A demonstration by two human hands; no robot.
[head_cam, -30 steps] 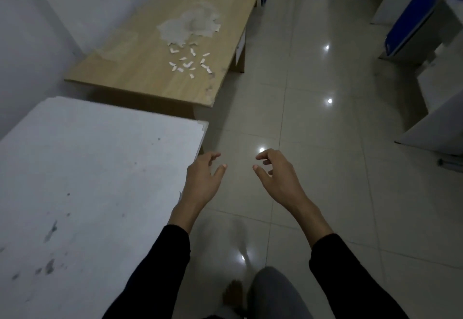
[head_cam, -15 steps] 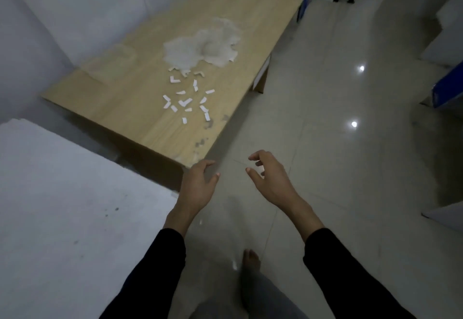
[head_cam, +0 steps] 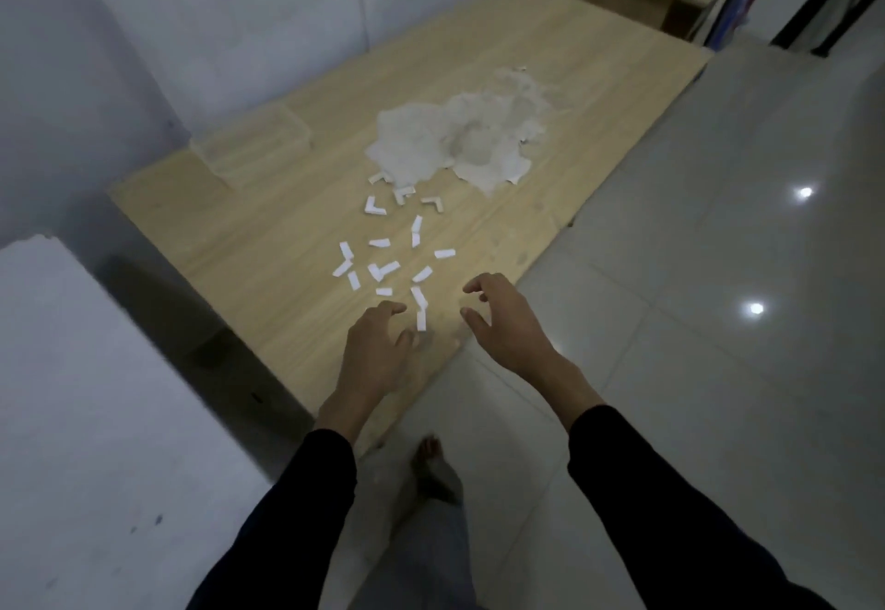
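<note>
From the head camera, a low wooden table (head_cam: pixel 268 245) stands against the wall, and a scatter of small white folded paper pieces (head_cam: pixel 383 269) lies on it towards the near edge, some bent into L shapes. Beyond them sits a heap of torn, crumpled white paper (head_cam: pixel 459 140), and a clear plastic container (head_cam: pixel 251 149) stands near the wall at the table's left. The left hand (head_cam: pixel 378 351) hovers over the near edge of the table, fingers loosely curled and holding nothing, its fingertips just beside the nearest piece (head_cam: pixel 421 320). The right hand (head_cam: pixel 507 322) is over the table's corner, fingers spread and bent, likewise holding nothing and touching no piece. A bare foot (head_cam: pixel 431 454) is planted on the tiled floor (head_cam: pixel 694 322) below, and a white slab (head_cam: pixel 96 418) fills the left foreground. By my reading the work is at its very start: every piece lies loose on the table, none is gathered or lifted, and the container looks empty, so the picking up is all left to do.
</note>
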